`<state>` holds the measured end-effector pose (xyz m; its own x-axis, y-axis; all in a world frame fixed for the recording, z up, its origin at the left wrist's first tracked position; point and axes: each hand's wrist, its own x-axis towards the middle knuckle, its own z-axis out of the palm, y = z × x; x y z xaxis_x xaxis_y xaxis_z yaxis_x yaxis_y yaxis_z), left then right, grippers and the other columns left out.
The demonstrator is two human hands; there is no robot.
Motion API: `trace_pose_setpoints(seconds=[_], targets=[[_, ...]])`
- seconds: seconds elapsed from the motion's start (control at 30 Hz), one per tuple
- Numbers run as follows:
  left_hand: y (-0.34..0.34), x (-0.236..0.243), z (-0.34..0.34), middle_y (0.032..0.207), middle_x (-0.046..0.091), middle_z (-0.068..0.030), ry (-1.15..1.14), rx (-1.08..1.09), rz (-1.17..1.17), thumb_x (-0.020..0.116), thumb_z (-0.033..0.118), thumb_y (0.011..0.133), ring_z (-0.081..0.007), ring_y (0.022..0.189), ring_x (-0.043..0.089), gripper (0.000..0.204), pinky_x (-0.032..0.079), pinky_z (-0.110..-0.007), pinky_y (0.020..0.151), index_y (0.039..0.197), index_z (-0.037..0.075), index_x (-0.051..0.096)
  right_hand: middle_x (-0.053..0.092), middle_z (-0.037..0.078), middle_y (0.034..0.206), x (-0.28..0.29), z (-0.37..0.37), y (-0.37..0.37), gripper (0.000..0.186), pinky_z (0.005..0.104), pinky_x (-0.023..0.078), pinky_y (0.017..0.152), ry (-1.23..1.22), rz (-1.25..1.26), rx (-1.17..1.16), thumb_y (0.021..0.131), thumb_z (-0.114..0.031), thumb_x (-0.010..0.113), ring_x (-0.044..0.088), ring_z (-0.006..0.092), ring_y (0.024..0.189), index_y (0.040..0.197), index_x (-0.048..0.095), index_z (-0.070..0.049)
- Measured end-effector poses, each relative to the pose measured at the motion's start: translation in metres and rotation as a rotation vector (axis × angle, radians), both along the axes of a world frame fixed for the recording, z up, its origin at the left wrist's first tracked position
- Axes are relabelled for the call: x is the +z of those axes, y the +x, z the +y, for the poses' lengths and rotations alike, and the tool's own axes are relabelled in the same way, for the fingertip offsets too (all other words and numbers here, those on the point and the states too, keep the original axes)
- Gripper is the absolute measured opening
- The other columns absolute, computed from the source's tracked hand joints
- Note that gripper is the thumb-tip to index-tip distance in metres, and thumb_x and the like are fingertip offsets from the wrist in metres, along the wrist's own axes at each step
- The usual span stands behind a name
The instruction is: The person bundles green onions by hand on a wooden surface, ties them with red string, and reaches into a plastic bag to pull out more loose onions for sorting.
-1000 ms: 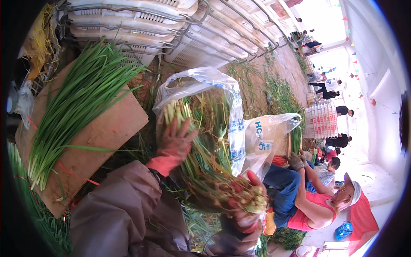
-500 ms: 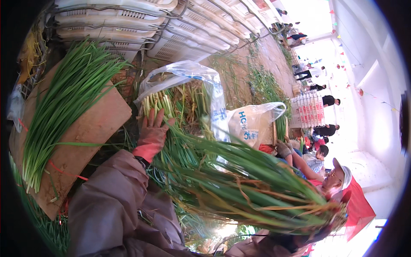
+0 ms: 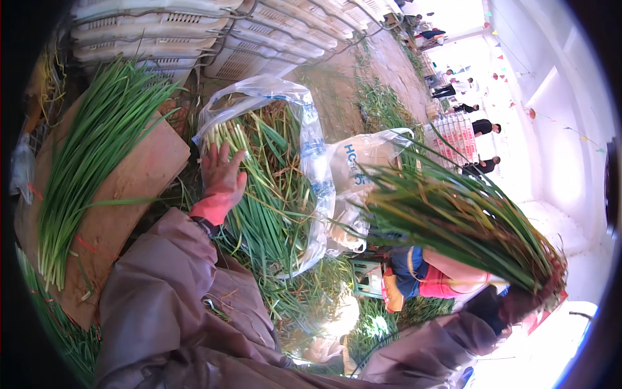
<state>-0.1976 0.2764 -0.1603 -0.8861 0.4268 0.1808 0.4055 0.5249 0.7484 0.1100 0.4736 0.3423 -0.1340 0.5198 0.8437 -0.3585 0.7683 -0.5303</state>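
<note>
My left hand (image 3: 220,180), in a reddish glove, lies with its fingers spread on the pale stem ends of green chives (image 3: 265,214). These chives sit in an opened clear plastic bag (image 3: 315,155) over my lap, mixed with dry yellowed leaves. Out at the right, my right hand (image 3: 526,303) is closed round the root end of a large bunch of chives (image 3: 447,220). That bunch's leaf tips point left, and some leaves are yellow-brown. Blur and the stems partly hide the right fingers. A neat pile of chives (image 3: 97,155) rests on a brown board (image 3: 146,162) to my left.
White plastic crates (image 3: 155,32) are stacked along the far left. A second printed plastic bag (image 3: 353,162) stands beside the opened one. Loose leaves litter the floor (image 3: 337,84). A person in blue and pink clothes (image 3: 447,269) is partly hidden behind my raised bunch; other people stand farther off.
My right hand has lifted the bunch up and to the right, off the opened bag, uncovering the chives in it. My left hand stays on the stems, its thumb now farther out.
</note>
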Motion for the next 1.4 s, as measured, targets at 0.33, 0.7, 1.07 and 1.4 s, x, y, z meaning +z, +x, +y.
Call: trace_pose_setpoints(seconds=[0.33, 0.7, 1.07, 1.4], targets=[[0.194, 0.115, -0.046, 0.141, 0.04, -0.0103, 0.982, -0.821, -1.637, 0.037, 0.06, 0.091, -0.0234, 0.13, 0.038, 0.077, 0.033, -0.04, 0.106, 0.143, 0.004, 0.028, 0.055, 0.011, 0.119, -0.354, -0.103, -0.069, 0.04, 0.0377, 0.043, 0.095, 0.013, -0.363, -0.132, 0.091, -0.028, 0.055, 0.052, 0.0254, 0.11, 0.122, 0.048, -0.004], [0.216, 0.069, -0.082, 0.14, 0.04, -0.012, 1.212, -0.673, -2.237, 0.059, 0.03, 0.088, -0.0306, 0.128, 0.039, 0.064, 0.037, -0.05, 0.104, 0.142, 0.009, 0.031, 0.053, 0.008, 0.131, -0.364, -0.187, 0.035, 0.06, 0.0443, 0.02, 0.112, 0.08, -1.128, 0.534, 0.078, -0.017, 0.073, 0.032, 0.0258, 0.135, 0.133, 0.05, -0.013], [0.216, 0.079, -0.076, 0.12, 0.057, -0.0077, 0.842, -0.905, -1.692, 0.066, 0.021, 0.084, -0.0194, 0.103, 0.058, 0.061, 0.048, -0.033, 0.09, 0.137, 0.004, 0.04, 0.043, 0.018, 0.136, -0.419, -0.122, 0.072, 0.082, 0.0437, 0.04, 0.099, -1.372, -0.513, 0.867, 0.086, -0.061, 0.049, 0.042, 0.0283, 0.126, 0.139, 0.032, -0.001], [0.195, 0.124, -0.13, 0.124, 0.054, -0.0037, 0.51, -0.979, -1.179, 0.079, 0.016, 0.071, -0.0156, 0.113, 0.05, 0.078, 0.042, -0.034, 0.095, 0.137, 0.007, 0.038, 0.062, 0.009, 0.102, -0.331, -0.133, -0.025, 0.043, 0.0329, 0.053, 0.075, -1.25, -0.235, 0.798, 0.085, -0.016, 0.068, 0.063, 0.019, 0.088, 0.121, 0.049, -0.004]])
